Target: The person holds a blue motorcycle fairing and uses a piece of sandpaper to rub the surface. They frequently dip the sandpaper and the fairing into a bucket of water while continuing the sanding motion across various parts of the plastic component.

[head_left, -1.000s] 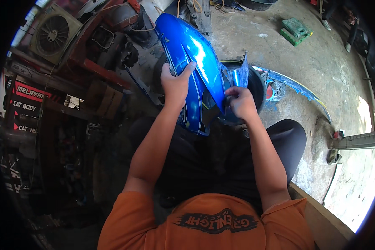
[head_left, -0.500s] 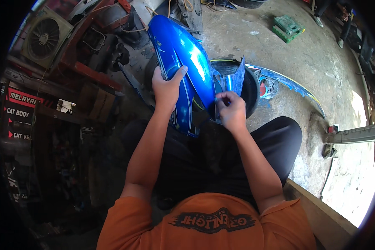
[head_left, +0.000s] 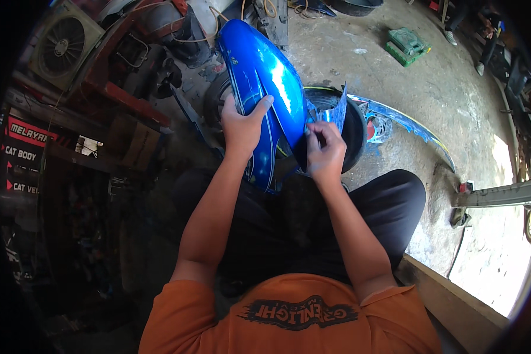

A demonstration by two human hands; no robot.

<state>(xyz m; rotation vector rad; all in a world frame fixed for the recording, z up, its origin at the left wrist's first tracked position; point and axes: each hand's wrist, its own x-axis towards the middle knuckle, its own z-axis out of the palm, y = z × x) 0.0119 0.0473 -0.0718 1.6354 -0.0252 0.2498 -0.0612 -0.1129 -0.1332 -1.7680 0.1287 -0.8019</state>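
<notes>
A glossy blue motorcycle body panel [head_left: 265,71] with thin pale stripes stands tilted in front of me, above my lap. My left hand [head_left: 243,131] grips it on the left side, thumb lying over the blue face and fingers behind. At the panel's lower right edge, my right hand [head_left: 326,152] is closed in a pinch, fingertips against or beside that edge. Whatever those fingers hold is hidden. Just beyond them, a thin jagged blue piece [head_left: 339,109] sticks up before a black round tub [head_left: 355,133].
Right of the tub lie a long curved blue panel [head_left: 416,125] and a perforated disc [head_left: 379,128]. A green toolbox [head_left: 407,45] sits farther off on the concrete floor [head_left: 348,59]. A square-framed fan [head_left: 65,44] and red metal frame [head_left: 94,97] stand left. Someone's foot [head_left: 450,38] shows far right.
The blue panel has shifted slightly right with my left hand. My right hand has moved slightly up along the panel's edge, its fingers still pinched. The view has shifted a little.
</notes>
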